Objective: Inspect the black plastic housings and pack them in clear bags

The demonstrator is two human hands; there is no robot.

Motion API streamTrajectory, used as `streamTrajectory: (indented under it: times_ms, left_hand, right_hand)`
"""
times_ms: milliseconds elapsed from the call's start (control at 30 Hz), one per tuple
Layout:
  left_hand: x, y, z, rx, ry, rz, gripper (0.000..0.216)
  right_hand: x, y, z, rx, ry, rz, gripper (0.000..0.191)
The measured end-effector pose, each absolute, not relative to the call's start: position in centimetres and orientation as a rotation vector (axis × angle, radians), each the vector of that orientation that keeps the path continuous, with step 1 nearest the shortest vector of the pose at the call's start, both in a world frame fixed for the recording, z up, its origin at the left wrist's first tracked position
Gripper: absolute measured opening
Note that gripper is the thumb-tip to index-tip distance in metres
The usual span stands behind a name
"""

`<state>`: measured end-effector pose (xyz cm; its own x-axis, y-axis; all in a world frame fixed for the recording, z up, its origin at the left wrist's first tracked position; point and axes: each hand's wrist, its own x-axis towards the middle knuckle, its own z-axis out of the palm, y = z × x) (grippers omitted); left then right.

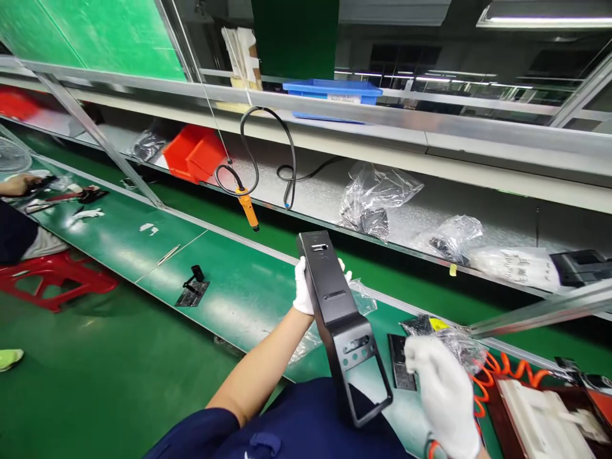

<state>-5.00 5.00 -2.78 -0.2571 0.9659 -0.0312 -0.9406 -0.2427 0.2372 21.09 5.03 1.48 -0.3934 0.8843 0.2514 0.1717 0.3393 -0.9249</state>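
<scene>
A long black plastic housing (329, 280) with slots, round holes and a large rectangular opening at its near end slants up in front of my body. My white-gloved left hand (303, 292) is wrapped round its middle from behind, with fingertips showing at the far edge. To the right of the housing, apart from it, is my gloved right hand (437, 389), its fingers curled in; what they hold, if anything, is hidden. Just left of these fingers, a flat black rectangular piece (400, 363) lies on the green bench (248, 280).
An orange electric screwdriver (247, 209) hangs over the bench. Red bins (195, 153) and bagged parts (375, 201) sit on the shelf. A black stand (194, 290) is at left, an orange coiled hose (507, 366) at right. Another person's arm (16, 185) shows far left.
</scene>
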Motion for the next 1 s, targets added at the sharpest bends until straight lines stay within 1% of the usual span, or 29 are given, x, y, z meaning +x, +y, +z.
streamTrajectory:
  times_ms: [67,167,267,400,567,733,867,1000]
  left_hand:
    - [-4.7,4.5,-2.5,0.181,0.227,1.862,0.056]
    - [-4.1,4.0,-2.2,0.223,0.260,1.883,0.065]
    - [-3.6,3.8,-2.2,0.271,0.273,1.865,0.072]
    - [-3.4,3.7,-2.2,0.266,0.291,1.855,0.072]
    - [-3.4,3.6,-2.3,0.317,0.270,1.817,0.075]
    - [-3.5,3.5,-2.5,0.400,0.232,1.776,0.077]
    - [-3.3,3.5,-2.5,0.370,0.222,1.774,0.078]
    - [-2.5,3.6,-1.7,0.305,0.187,1.757,0.074]
  right_hand:
    - [19.4,6.8,2.4,-1.046,-1.489,1.440,0.026]
    - [17.2,9.1,3.4,-0.877,-1.290,1.931,0.036]
    - [15.8,10.2,4.2,-0.836,-1.166,2.129,0.035]
    - [15.3,10.1,4.8,-0.863,-1.143,2.192,0.035]
    - [15.1,10.0,4.7,-0.822,-1.185,2.259,0.041]
    - [14.6,10.0,4.6,-0.749,-1.192,2.293,0.037]
    - [13.9,10.4,5.0,-0.783,-1.328,2.151,0.043]
    - [11.1,11.2,7.0,-0.754,-1.610,1.900,0.032]
